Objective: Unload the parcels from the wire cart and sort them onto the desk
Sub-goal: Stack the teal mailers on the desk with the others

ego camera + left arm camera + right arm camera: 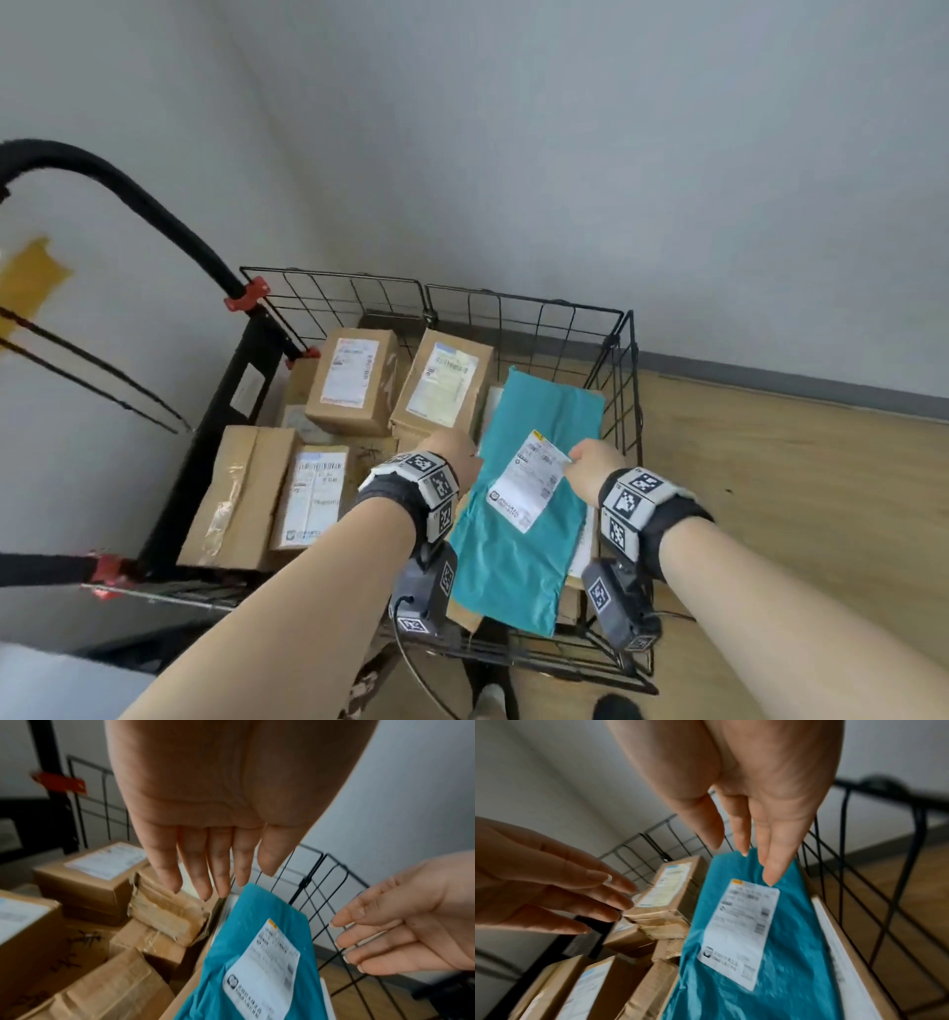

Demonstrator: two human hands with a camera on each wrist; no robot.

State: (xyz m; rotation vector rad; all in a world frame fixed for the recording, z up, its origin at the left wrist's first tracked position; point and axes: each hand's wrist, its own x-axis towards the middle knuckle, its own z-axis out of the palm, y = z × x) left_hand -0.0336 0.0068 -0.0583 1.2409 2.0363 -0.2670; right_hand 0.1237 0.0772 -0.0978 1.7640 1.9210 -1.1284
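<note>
A black wire cart (pixel 624 390) holds several brown cardboard parcels (pixel 354 380) and a flat teal mailer bag (pixel 534 534) with a white shipping label, lying along the cart's right side. My left hand (pixel 452 455) hovers over the bag's left edge, fingers (pixel 197 870) straight and empty. My right hand (pixel 590 460) hangs above the bag's right edge near the label's top corner, fingers (pixel 772 860) extended, holding nothing. Whether a fingertip touches the bag is unclear. The teal bag (pixel 259 959) and its label (pixel 741 931) show below both palms.
A black cart handle (pixel 102 174) with red clamps rises at the left. A grey wall stands behind the cart; wooden floor (pixel 801 488) lies to the right. A flat white-edged parcel (pixel 844 959) sits under the bag against the right wire wall.
</note>
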